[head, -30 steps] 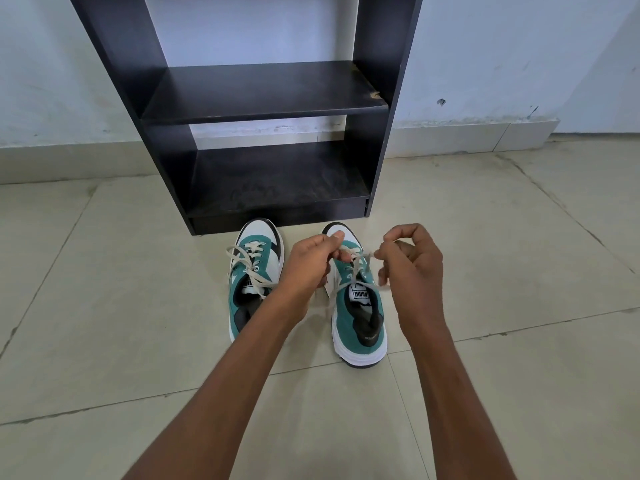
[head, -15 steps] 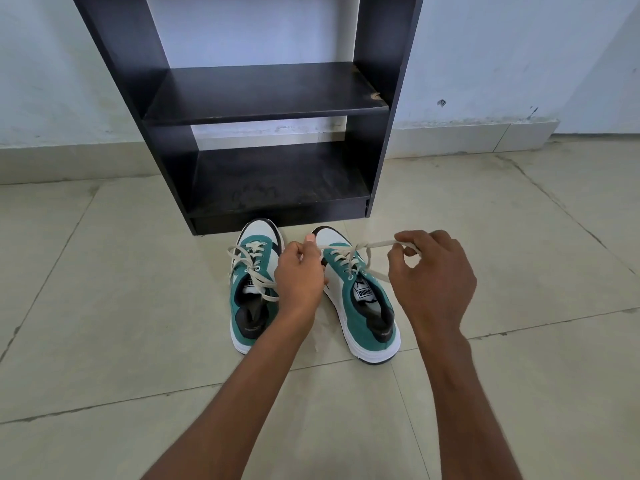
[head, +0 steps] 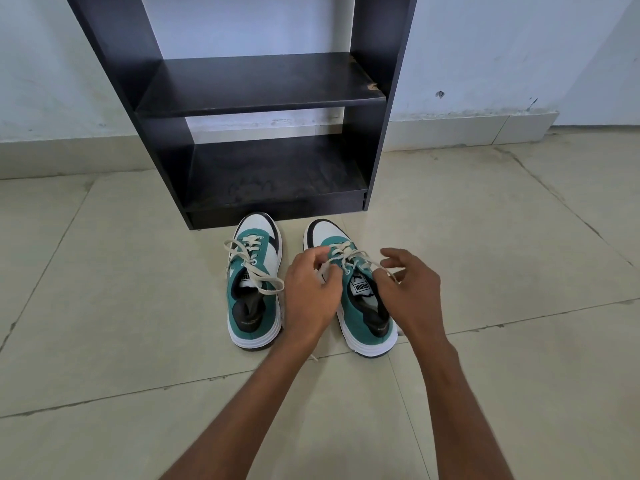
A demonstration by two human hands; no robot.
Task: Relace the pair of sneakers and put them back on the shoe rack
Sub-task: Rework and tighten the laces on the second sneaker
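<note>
Two green-and-white sneakers stand side by side on the floor, toes toward the black shoe rack [head: 388,98]. The left sneaker [head: 254,310] has its cream lace lying loose across the tongue. Both of my hands hover over the right sneaker [head: 363,323]. My left hand [head: 311,296] pinches its cream lace [head: 346,254] between thumb and index at the shoe's left side. My right hand [head: 410,292] is at the shoe's right side, fingers partly spread, with the other lace end running between thumb and fingers.
The rack's lower shelf [head: 277,174] and upper shelf [head: 256,81] hold nothing. It stands against a pale wall [head: 502,46] on beige floor tiles [head: 121,306]; the sneakers sit just in front of its base.
The right sneaker has come down flat onto the floor. My right hand has moved back in from its pull to the right and loosened its fingers. My left hand shifted right onto the lace.
</note>
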